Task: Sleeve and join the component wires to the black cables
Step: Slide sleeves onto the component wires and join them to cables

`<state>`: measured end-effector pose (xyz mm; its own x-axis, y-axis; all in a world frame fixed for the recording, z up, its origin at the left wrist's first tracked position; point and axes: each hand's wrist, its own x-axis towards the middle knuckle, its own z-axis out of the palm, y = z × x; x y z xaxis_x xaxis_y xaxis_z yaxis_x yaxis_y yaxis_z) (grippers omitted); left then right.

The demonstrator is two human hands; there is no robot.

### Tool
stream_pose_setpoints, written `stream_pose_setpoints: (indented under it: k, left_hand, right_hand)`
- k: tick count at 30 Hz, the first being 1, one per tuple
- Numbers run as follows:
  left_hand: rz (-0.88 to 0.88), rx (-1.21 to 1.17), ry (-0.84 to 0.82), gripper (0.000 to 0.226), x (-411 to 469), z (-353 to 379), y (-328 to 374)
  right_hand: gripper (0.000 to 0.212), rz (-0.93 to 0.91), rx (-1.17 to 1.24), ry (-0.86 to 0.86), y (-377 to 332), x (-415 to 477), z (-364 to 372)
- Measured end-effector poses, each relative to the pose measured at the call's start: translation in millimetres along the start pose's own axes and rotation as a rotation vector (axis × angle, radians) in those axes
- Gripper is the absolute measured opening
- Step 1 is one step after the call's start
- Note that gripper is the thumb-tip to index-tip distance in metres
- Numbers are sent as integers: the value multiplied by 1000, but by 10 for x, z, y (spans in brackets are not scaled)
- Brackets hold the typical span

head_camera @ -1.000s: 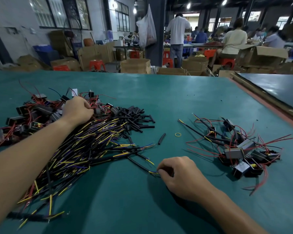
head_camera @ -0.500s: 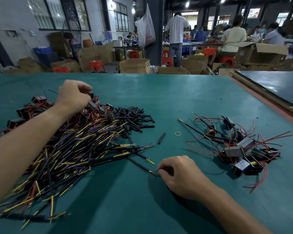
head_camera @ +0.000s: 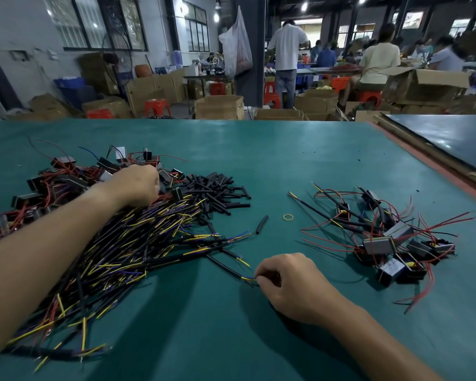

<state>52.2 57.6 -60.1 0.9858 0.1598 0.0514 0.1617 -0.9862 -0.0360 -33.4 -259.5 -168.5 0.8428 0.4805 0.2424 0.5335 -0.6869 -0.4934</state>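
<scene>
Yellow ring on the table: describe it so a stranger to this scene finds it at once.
On the green table, look at the bare strip between the big wire heap on the left and the smaller component pile on the right. The yellow ring lies flat there, beside a lone black sleeve. It alone is a closed yellow loop; other yellow things are wire ends.

left hand — grip hidden, contents unclear
</scene>
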Motion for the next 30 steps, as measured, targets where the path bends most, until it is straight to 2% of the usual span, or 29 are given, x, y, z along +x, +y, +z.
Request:
stream_pose_setpoints:
  k: [2,3,6,8,11,13,16,18,21,24,26,30]
  left_hand:
    - [-37,-92,46,23,48,-85,-10]
    - [-43,-136,142,21,67,-150,-5]
    - [-36,-331,559,14,59,-395,39]
    - [56,-467,773,17,-17,-606,115]
    - [170,-599,889,21,-153,-940,302]
    - [208,-720,780,20,-277,-1125,487]
    - [283,-883,365,15,-535,-1208,810]
    - [336,-865,130,16,-698,-1119,1025]
    - [390,-948,-30,18,-863,-860,1306]
    - [345,-1148,-153,16,-959,-531,1536]
    - [271,-1276,-270,16,-991,-298,1640]
    - [125,-1606,-554,15,-1028,34,1690]
  right_hand:
    - [16,-3,-1,1,3,-1,0]
    - [16,-4,-1,0,4,-3,2]
    - [16,-11,0,3,17,0,13]
    - [15,-14,1,7,26,-3,17]
    - [14,-11,0,0,19,-5,14]
    - [13,12,8,13,-2,-1,-4]
    - [27,89,123,149,-41,30,-80]
    - [51,144,295,309,-47,54,-161]
    - [69,178,650,490,-6,63,-325]
    - [63,189,1004,445,82,77,-473]
    - [44,241,1134,400,111,93,-557]
    - [23,330,1059,309,158,107,-599]
